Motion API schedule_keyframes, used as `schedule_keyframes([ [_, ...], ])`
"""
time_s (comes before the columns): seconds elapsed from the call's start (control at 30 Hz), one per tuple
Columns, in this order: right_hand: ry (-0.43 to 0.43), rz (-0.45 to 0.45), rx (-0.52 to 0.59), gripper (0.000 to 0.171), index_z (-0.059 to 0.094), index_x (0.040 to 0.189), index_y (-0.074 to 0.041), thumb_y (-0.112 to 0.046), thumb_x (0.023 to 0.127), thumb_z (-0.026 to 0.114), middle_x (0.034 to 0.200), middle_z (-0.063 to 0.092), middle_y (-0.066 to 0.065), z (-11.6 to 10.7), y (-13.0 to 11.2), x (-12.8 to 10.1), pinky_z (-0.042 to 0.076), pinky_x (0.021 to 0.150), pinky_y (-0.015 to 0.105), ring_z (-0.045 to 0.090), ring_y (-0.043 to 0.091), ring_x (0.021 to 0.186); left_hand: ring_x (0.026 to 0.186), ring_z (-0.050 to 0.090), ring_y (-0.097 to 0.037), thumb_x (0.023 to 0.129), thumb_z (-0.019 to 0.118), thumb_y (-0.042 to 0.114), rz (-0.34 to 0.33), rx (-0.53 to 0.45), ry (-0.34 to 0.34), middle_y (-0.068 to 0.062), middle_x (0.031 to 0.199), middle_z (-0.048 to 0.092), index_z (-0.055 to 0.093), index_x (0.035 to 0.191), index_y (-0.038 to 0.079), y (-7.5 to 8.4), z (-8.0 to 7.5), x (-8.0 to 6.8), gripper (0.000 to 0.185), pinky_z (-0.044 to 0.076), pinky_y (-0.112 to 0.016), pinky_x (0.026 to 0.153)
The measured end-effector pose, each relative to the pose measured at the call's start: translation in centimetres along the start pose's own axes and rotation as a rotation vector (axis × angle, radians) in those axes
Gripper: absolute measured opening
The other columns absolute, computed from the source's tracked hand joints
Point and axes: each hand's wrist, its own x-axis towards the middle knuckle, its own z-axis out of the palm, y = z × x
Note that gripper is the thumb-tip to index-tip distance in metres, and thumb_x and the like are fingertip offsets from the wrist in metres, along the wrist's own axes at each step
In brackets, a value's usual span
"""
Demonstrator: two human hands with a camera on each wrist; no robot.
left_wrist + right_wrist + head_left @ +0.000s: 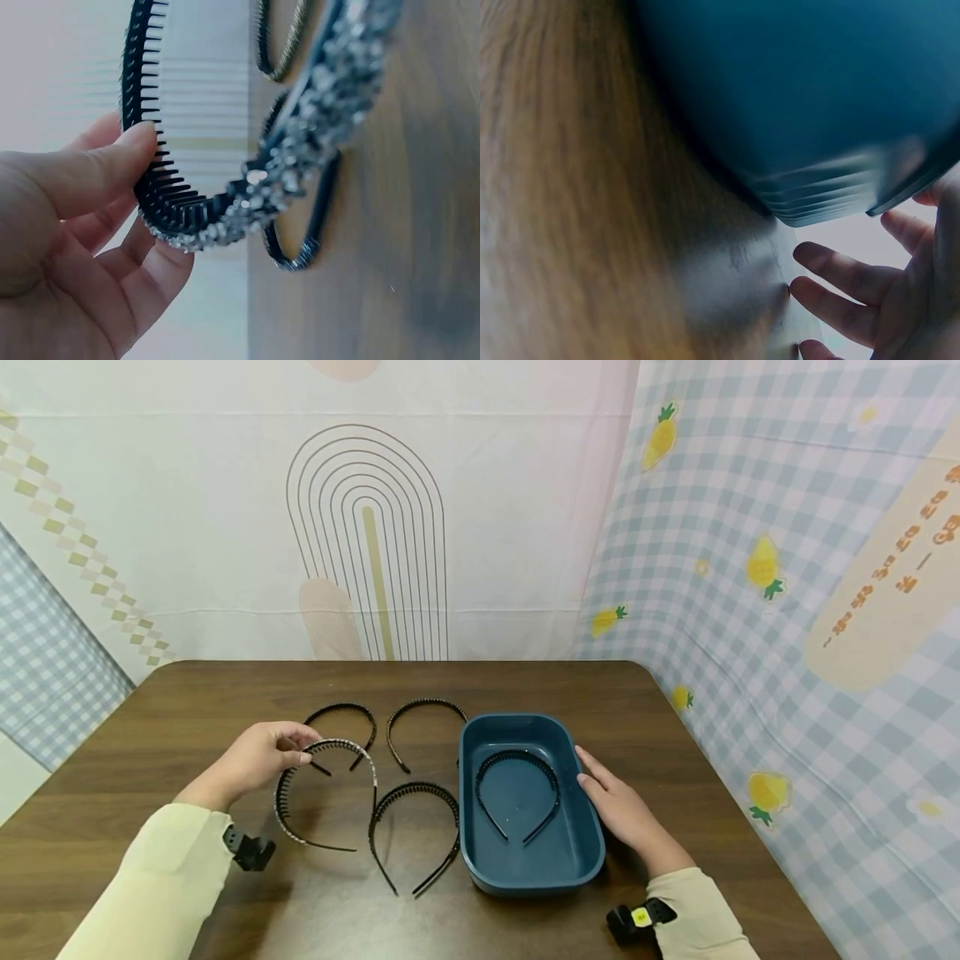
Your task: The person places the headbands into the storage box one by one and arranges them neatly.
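Note:
My left hand (262, 760) pinches a headband (374, 768) with silvery sparkles outside and black comb teeth inside, held up above the table. The left wrist view shows thumb and fingers on the toothed band (217, 225). At the blue bin's right rim, my right hand (618, 802) rests its fingers against the edge, and in the right wrist view its fingers (847, 274) look extended. Inside the blue bin (531, 887) lies a black headband (557, 793). Another black toothed headband (416, 787) is on the table between the held one and the bin.
Farther back on the brown table (225, 689) lie a black headband (341, 705) and a gold-toned dark one (390, 739), the latter reaching to the bin's left side. Patterned cloth (517, 527) hangs behind the table and along its right.

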Motion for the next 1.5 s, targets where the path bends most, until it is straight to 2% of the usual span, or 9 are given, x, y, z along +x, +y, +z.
schedule_keyframes([
  [0.2,-0.001,0.001,0.000,0.056,0.019,0.155,-0.031,-0.050,0.103,0.030,0.158,0.025,0.011,0.1,0.0,0.0,0.024,0.106,0.067,0.025,0.043,0.140,0.085,0.057,-0.020,0.086,0.069,0.003,0.025,0.040,0.068,-0.011,0.095,0.065,0.068,0.110,0.000,1.6,0.1,0.4,0.024,0.048,-0.038,0.074],
  [0.47,0.001,-0.002,0.002,0.057,0.019,0.155,-0.030,-0.050,0.103,0.030,0.158,0.024,0.011,0.1,0.1,0.1,0.023,0.107,0.066,0.025,0.042,0.141,0.079,0.052,-0.018,0.085,0.070,0.001,0.087,0.054,0.142,-0.009,0.091,0.063,0.069,0.109,0.000,4.2,-0.3,0.9,0.024,0.045,-0.031,0.068],
  [0.77,-0.003,0.004,0.001,0.057,0.019,0.155,-0.030,-0.050,0.103,0.030,0.158,0.024,0.011,0.1,0.1,0.1,0.024,0.106,0.067,0.025,0.043,0.141,0.084,0.056,-0.020,0.086,0.069,0.000,0.088,-0.035,0.192,-0.012,0.094,0.065,0.069,0.109,-0.001,6.6,0.3,1.8,0.023,0.046,-0.028,0.070],
  [1.03,-0.002,-0.002,0.000,0.057,0.019,0.155,-0.030,-0.051,0.103,0.030,0.158,0.024,0.011,0.1,0.2,0.1,0.024,0.106,0.067,0.025,0.043,0.140,0.086,0.057,-0.024,0.085,0.069,-0.001,0.126,-0.066,0.229,-0.012,0.094,0.065,0.069,0.107,-0.001,8.7,1.1,3.1,0.022,0.047,-0.035,0.075],
  [1.23,0.000,-0.007,0.000,0.057,0.019,0.155,-0.030,-0.051,0.103,0.030,0.157,0.025,0.011,0.1,0.3,0.1,0.024,0.106,0.067,0.026,0.043,0.140,0.089,0.060,-0.028,0.085,0.069,-0.002,0.152,-0.097,0.225,-0.013,0.096,0.065,0.069,0.108,-0.001,10.3,1.9,3.9,0.023,0.049,-0.039,0.078],
  [1.5,0.005,-0.011,0.001,0.057,0.019,0.155,-0.030,-0.050,0.103,0.030,0.157,0.025,0.011,0.0,0.2,0.1,0.024,0.107,0.066,0.025,0.043,0.140,0.094,0.058,-0.027,0.089,0.066,0.000,0.141,-0.139,0.170,-0.013,0.103,0.063,0.068,0.112,0.002,12.1,2.6,4.8,0.023,0.050,-0.042,0.082],
])
